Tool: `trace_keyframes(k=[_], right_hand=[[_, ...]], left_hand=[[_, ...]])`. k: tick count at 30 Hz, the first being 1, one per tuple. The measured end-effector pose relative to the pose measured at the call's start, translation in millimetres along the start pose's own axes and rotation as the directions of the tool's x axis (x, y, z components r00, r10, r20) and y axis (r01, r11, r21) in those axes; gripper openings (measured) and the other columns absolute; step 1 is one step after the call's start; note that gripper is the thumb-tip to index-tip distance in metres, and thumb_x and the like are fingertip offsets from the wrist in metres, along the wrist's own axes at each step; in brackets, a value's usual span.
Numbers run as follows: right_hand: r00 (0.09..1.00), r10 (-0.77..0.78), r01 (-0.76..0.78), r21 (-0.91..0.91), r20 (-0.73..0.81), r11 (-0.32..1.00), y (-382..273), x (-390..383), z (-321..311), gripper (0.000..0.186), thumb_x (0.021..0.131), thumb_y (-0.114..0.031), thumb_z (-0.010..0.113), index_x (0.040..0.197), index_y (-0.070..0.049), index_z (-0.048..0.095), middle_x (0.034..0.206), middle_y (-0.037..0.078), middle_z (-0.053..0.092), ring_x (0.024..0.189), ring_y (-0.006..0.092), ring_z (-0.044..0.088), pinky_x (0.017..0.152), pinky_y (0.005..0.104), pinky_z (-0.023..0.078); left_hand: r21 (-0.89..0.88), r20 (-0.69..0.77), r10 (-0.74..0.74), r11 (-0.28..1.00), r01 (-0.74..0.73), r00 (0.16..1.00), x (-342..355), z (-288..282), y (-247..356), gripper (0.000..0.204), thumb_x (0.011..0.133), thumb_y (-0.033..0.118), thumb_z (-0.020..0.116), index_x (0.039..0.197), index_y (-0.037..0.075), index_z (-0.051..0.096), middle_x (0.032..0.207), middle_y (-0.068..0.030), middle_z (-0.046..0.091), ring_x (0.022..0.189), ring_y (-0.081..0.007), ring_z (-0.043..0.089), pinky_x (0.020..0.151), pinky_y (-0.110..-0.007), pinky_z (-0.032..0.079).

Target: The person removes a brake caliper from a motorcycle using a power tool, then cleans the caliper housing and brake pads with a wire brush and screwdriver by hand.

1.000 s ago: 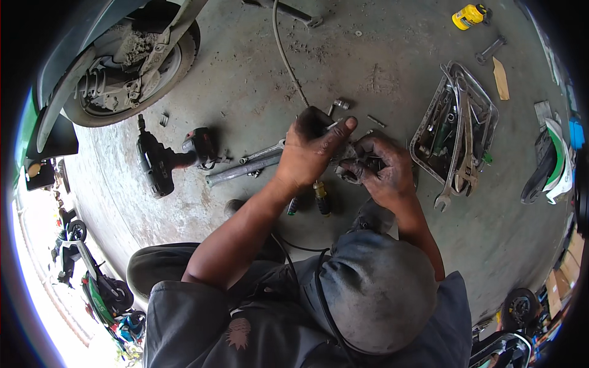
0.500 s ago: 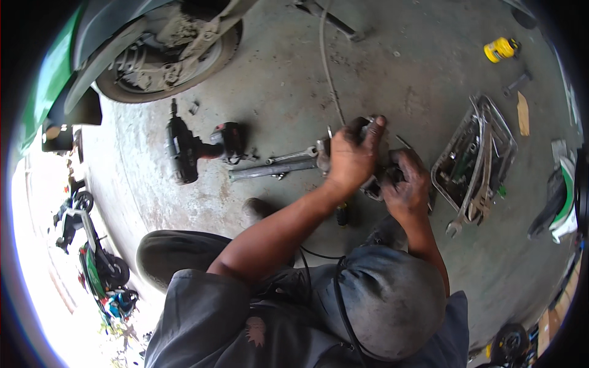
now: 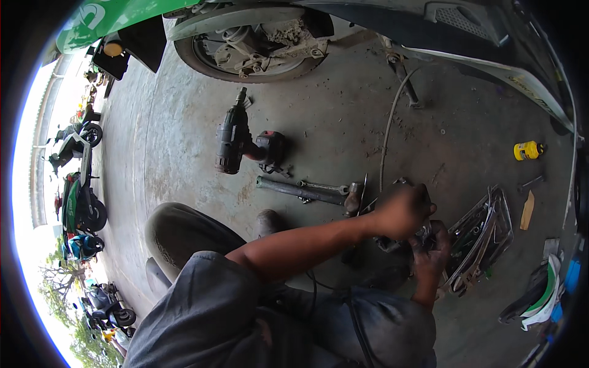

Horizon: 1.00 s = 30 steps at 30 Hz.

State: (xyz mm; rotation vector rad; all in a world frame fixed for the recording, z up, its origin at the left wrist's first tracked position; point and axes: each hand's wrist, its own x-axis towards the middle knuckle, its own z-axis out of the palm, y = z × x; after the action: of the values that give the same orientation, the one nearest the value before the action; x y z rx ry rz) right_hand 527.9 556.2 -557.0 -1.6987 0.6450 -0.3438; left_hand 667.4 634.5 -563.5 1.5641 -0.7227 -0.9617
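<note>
My left hand (image 3: pixel 402 213) is closed above a small greyish metal part (image 3: pixel 424 232), just right of the middle. Motion smears its fingers, and what they grip cannot be made out. My right hand (image 3: pixel 431 253) holds that part from below, thumb and fingers bent around it. Other dark metal pieces (image 3: pixel 388 244) lie partly hidden under my left wrist. To the left on the floor are a hammer (image 3: pixel 352 200), an open-ended wrench (image 3: pixel 324 186) and a long grey metal bar (image 3: pixel 299 190).
A cordless impact wrench (image 3: pixel 232 142) lies farther left. A scooter's rear wheel (image 3: pixel 257 64) and stand (image 3: pixel 405 80) are at the far side, near a grey cable (image 3: pixel 388 132). Right of my hands sits a tool tray (image 3: pixel 508 214); beyond it, a yellow bottle (image 3: pixel 526 151).
The view has shifted, so the floor things appear farther right and lower, and more of the scooter shows. My left hand has turned over and come above the right one.
</note>
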Motion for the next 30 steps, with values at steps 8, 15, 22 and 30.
trace_keyframes(k=[8, 15, 22, 30], right_hand=[[0.974, -0.195, 0.159, -0.263, -0.116, 0.951, 0, -1, 5, 0.010, 0.073, -0.002, 0.060, 0.082, 0.000, 0.056, 0.072, 0.004, 0.051, 0.063, 0.0133, 0.045, 0.057, 0.0285, 0.038], [0.980, -0.187, 0.199, -0.314, 0.068, 0.928, -14, 2, 21, 0.025, 0.077, -0.008, 0.057, 0.100, 0.000, 0.051, 0.090, 0.011, 0.053, 0.083, 0.0202, 0.053, 0.074, 0.0337, 0.043], [0.982, 0.179, -0.130, 0.452, -0.068, 0.882, -11, 2, 0, 0.027, 0.087, -0.018, 0.060, 0.108, -0.003, 0.049, 0.107, 0.009, 0.053, 0.101, 0.0211, 0.052, 0.090, 0.0353, 0.041], [0.977, 0.075, -0.022, 0.253, -0.200, 0.967, -50, -19, -62, 0.034, 0.087, -0.016, 0.063, 0.115, -0.004, 0.048, 0.099, 0.004, 0.050, 0.091, 0.0146, 0.049, 0.084, 0.0303, 0.040]], left_hand=[[0.046, -0.469, -0.002, 0.999, 0.027, 0.883, -12, 36, -14, 0.038, 0.090, 0.024, 0.056, 0.107, -0.007, 0.041, 0.093, -0.0265, 0.055, 0.087, -0.0436, 0.055, 0.073, -0.046, 0.044], [-0.291, -0.616, -0.316, 0.942, 0.165, 0.722, -11, 45, -21, 0.045, 0.094, 0.033, 0.050, 0.112, -0.007, 0.040, 0.101, -0.0276, 0.054, 0.096, -0.0429, 0.053, 0.082, -0.046, 0.042], [0.049, 0.231, -0.039, 0.998, 0.028, 0.972, -49, -39, 42, 0.048, 0.090, 0.033, 0.057, 0.124, 0.001, 0.047, 0.128, -0.0255, 0.041, 0.118, -0.0326, 0.044, 0.096, -0.038, 0.040], [0.652, -0.650, 0.505, 0.754, 0.075, 0.568, -100, -411, 73, 0.039, 0.080, 0.036, 0.072, 0.092, 0.000, 0.061, 0.087, -0.0102, 0.065, 0.082, -0.0175, 0.060, 0.076, -0.030, 0.049]])
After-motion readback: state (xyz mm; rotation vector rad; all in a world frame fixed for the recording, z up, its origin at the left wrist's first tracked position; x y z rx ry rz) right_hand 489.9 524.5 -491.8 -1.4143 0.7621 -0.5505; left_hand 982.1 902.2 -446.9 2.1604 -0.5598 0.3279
